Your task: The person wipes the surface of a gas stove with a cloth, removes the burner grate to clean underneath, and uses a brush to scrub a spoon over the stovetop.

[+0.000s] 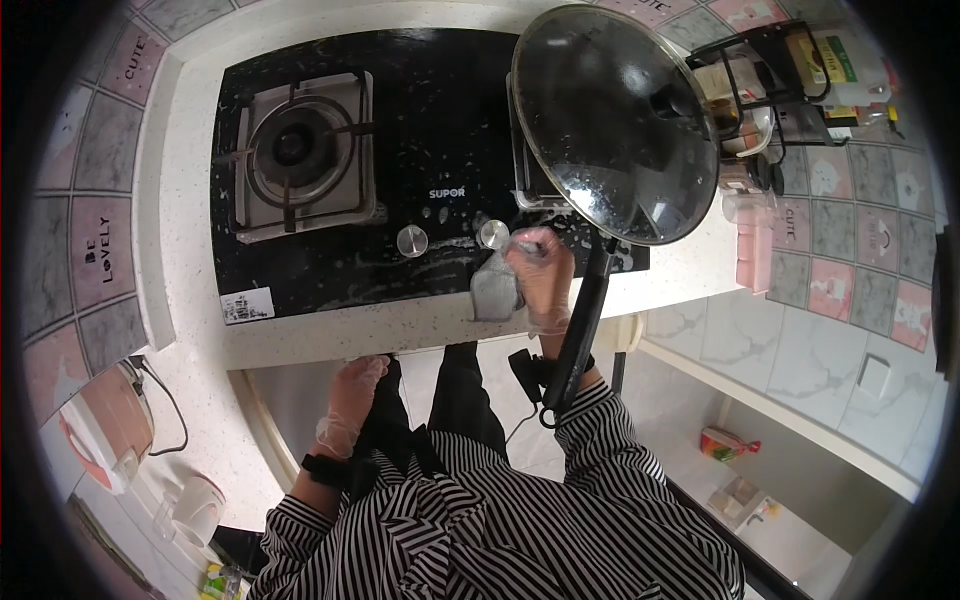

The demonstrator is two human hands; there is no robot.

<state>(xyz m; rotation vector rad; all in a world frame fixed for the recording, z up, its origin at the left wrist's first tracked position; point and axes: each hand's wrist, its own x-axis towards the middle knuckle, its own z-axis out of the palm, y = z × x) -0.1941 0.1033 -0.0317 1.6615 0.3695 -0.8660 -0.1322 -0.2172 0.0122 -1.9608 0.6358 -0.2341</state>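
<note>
My right hand [544,274], in a clear plastic glove, grips a grey cloth [493,291] at the front of a black glass gas cooktop [442,150]. The cloth hangs partly over the front edge of the counter. Just beside my fingers is a metal control knob [493,234]; a second knob [412,241] is further left. Wet streaks and foam cover much of the glass. My left hand [352,397], also gloved, is held low in front of the counter, its fingers curled in and nothing visible in them.
A frying pan with a glass lid [615,127] covers the right burner, its black handle [581,337] jutting past the counter edge above my right forearm. An iron pan support [300,154] rings the left burner. Bottles fill a black rack [757,82]; a white jug [199,510] stands lower left.
</note>
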